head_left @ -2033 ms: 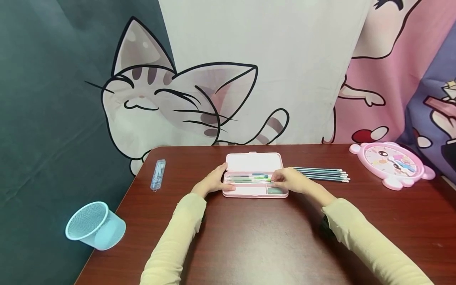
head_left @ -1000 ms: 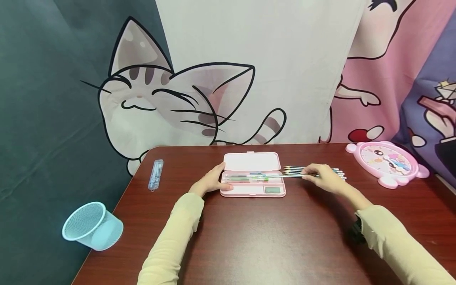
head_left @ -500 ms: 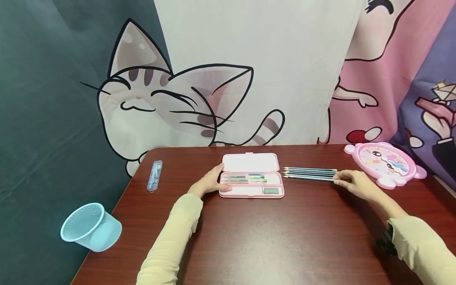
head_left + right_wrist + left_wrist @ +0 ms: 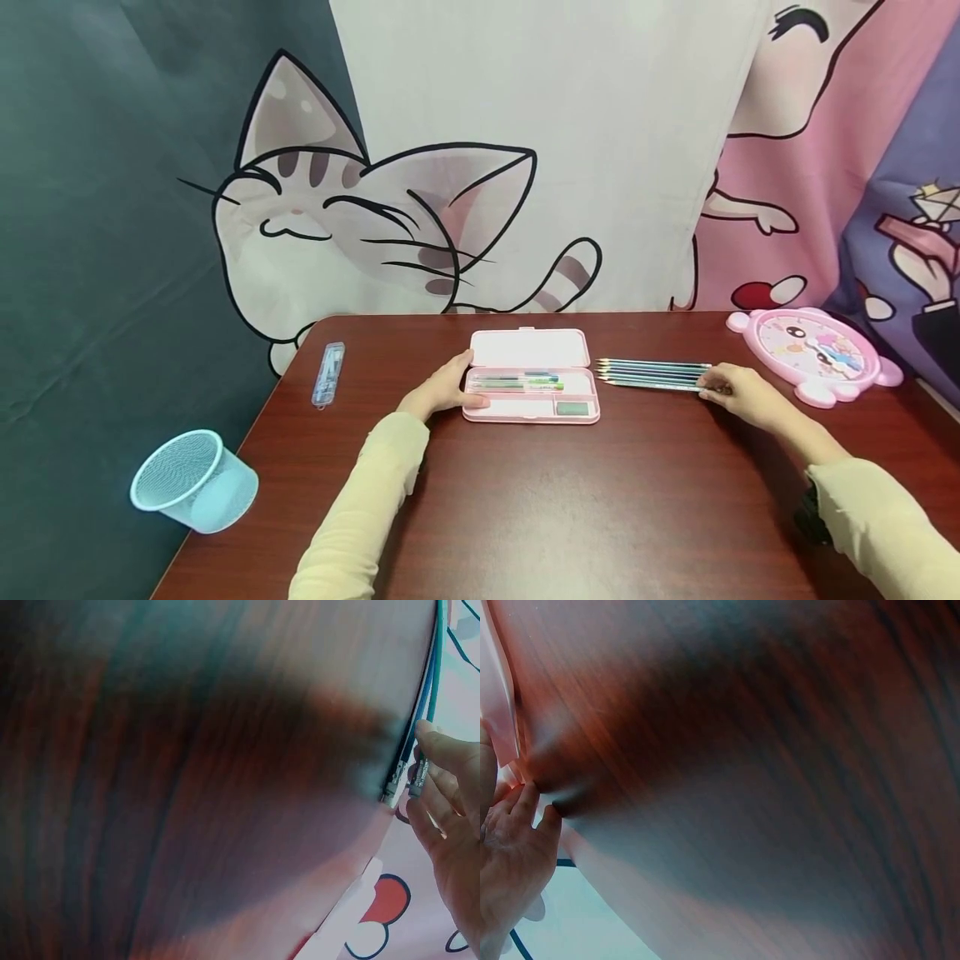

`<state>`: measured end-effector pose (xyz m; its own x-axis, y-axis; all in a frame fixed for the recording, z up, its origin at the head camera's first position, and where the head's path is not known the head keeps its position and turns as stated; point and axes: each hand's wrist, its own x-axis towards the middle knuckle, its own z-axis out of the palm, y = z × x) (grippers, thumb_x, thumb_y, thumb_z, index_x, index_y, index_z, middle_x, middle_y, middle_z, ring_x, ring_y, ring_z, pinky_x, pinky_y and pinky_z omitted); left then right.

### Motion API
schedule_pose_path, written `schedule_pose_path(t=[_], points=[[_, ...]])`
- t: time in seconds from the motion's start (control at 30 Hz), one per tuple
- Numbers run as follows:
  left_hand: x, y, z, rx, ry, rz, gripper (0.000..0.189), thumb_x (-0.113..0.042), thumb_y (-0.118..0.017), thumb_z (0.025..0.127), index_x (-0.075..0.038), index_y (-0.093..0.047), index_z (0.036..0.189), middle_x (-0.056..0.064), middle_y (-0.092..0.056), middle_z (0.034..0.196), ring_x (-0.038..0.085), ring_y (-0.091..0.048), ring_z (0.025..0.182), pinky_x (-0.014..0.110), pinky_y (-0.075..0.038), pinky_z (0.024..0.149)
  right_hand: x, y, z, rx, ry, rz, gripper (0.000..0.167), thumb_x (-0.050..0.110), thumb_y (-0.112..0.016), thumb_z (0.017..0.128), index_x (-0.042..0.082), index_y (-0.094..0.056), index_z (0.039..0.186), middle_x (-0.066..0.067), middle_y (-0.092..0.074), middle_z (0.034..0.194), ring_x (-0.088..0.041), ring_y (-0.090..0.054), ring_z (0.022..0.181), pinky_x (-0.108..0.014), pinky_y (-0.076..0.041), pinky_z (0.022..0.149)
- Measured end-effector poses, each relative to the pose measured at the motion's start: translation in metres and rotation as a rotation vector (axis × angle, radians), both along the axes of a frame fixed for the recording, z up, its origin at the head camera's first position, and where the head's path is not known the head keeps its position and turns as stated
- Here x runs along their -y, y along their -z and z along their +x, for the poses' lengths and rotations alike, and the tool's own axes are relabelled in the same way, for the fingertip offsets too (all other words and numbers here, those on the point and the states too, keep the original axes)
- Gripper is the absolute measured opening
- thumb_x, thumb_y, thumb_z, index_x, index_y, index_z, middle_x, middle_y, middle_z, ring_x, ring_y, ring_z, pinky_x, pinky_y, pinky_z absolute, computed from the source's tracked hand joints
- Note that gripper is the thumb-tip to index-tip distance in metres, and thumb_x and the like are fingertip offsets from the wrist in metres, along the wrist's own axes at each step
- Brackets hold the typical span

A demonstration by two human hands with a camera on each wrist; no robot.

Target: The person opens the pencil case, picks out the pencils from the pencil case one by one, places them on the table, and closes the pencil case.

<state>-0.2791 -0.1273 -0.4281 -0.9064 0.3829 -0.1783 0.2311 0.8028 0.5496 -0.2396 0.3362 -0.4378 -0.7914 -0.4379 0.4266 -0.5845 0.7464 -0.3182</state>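
Note:
A pink pencil case (image 4: 529, 348) lies on the table with its lid laid back. Several green and blue pens (image 4: 517, 384) and a green eraser (image 4: 572, 409) are inside it. My left hand (image 4: 441, 392) holds the case by its left end, thumb over the front corner and fingers along the side. To the right of the case, several dark green pencils (image 4: 651, 373) lie in a row, sharpened tips toward it. At their eraser ends my right hand (image 4: 744, 395) pinches the nearest pencil (image 4: 422, 766) between thumb and fingers.
A pink animal-shaped clock (image 4: 813, 346) lies beyond my right hand. On the left are a slim clear-blue case (image 4: 328, 373) and, at the table's edge, a light blue mesh cup (image 4: 197, 482) on its side. A curtain with a printed cat hangs behind.
My right hand has moved right, away from the case, drawing a pencil to the near side of the row, where it now pinches its eraser end. The left hand stays on the case.

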Motion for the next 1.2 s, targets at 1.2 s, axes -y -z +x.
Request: schedule_pose_path(t=[1.2], points=[[0.006,0.002,-0.003,0.012,-0.009,0.077,0.090,-0.036,-0.069,0.079,-0.002,-0.019,0.145,0.015,-0.024,0.150,0.027,-0.023,0.139,0.042,-0.023,0.113,0.126,-0.023,-0.045,0.495,0.072,-0.090,0.043,0.021,-0.066,0.083,-0.009,-0.058,0.112,-0.024,-0.064,0.101,-0.034,-0.061,0.094,-0.046,-0.050,0.082]])
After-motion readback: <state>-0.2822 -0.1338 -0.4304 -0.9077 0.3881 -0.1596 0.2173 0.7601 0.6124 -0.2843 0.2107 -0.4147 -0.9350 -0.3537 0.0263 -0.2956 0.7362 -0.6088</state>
